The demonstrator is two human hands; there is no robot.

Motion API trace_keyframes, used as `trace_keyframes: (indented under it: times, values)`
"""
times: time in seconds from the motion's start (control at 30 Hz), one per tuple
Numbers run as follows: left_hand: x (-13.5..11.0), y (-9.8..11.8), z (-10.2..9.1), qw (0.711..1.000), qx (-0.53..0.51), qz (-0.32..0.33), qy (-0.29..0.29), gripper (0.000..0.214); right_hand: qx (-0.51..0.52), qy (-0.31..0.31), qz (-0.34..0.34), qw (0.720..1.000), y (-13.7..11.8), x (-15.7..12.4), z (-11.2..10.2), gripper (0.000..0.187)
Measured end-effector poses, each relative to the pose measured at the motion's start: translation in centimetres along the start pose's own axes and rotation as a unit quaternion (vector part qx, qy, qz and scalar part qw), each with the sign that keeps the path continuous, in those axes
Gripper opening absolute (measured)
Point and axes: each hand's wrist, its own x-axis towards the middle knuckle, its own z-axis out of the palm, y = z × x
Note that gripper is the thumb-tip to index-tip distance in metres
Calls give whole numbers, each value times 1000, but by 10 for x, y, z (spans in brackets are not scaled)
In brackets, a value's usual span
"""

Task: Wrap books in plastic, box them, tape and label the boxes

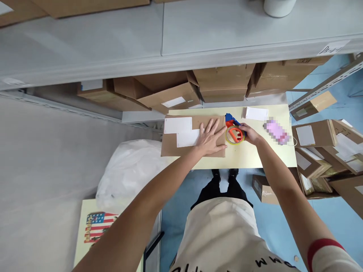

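Observation:
A brown cardboard box [171,145] with white labels [178,125] on its top lies on the pale yellow table [263,156]. My left hand [210,139] rests flat on the right part of the box, fingers spread, partly covering one label. At the box's right end, my right hand [250,133] is wrapped round the handle of a blue and orange tape dispenser [231,121]. The dispenser's front end is against or very close to the box's right edge; I cannot tell which. A roll of tape with a yellowish rim sits on it.
White slips [256,113] and a blurred pink object [277,130] with a cord lie on the table's right. Several cartons [314,134] are piled at the right. Behind, a grey shelf [181,62] overhangs more boxes; a white plastic bag [127,166] bulges at the left.

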Motion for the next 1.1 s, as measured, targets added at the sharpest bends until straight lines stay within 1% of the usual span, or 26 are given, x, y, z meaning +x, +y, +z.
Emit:
trace_keyframes:
  times: [0.1,0.13,0.2,0.3,0.43,0.47,0.53,0.6,0.63,0.7,0.73,0.77,0.8,0.87,0.93,1.03,1.1]
  values:
    - [6,4,3,999,-5,-34,6,84,3,-13,3,1000,-2,0,-1,71]
    - [7,4,3,999,-5,-40,5,84,-2,-19,2,1000,1,-3,0,77]
    - [7,6,3,999,-6,-47,-1,84,-25,-18,3,1000,14,-17,2,82]
    - [7,7,2,998,-10,-58,-9,84,-70,-6,2,998,45,-52,8,86]
    - [9,8,2,997,-18,-69,-13,83,-125,-36,30,991,85,-113,14,92]
    - [9,8,2,997,-21,-70,-15,83,-151,-50,43,986,92,-126,15,92]
    - [10,8,3,997,-26,-70,-15,84,-213,-71,37,974,97,-141,19,91]
    - [10,8,5,997,-29,-69,-10,85,-310,-84,9,947,91,-140,26,88]
    - [10,8,6,997,-31,-69,-7,85,-371,-94,-5,924,86,-135,31,84]
    - [9,7,8,997,-38,-64,3,86,-488,-130,-27,863,72,-121,42,74]
    - [9,6,9,997,-43,-58,8,85,-524,-142,-36,839,64,-115,47,70]
    - [9,5,9,997,-48,-51,14,84,-547,-149,-48,822,57,-112,52,68]
    - [8,4,8,997,-55,-44,17,84,-556,-149,-57,816,50,-112,54,69]
    - [6,0,4,996,-79,-33,17,83,-550,-136,-67,821,36,-120,55,73]
    - [3,-5,-2,992,-123,-29,12,82,-533,-125,-68,834,20,-135,49,75]
    - [-4,-17,-10,975,-219,-18,22,82,-486,-105,-73,865,-8,-159,41,72]
    - [-11,-26,-13,955,-294,-16,41,83,-439,-94,-88,889,-26,-170,39,70]
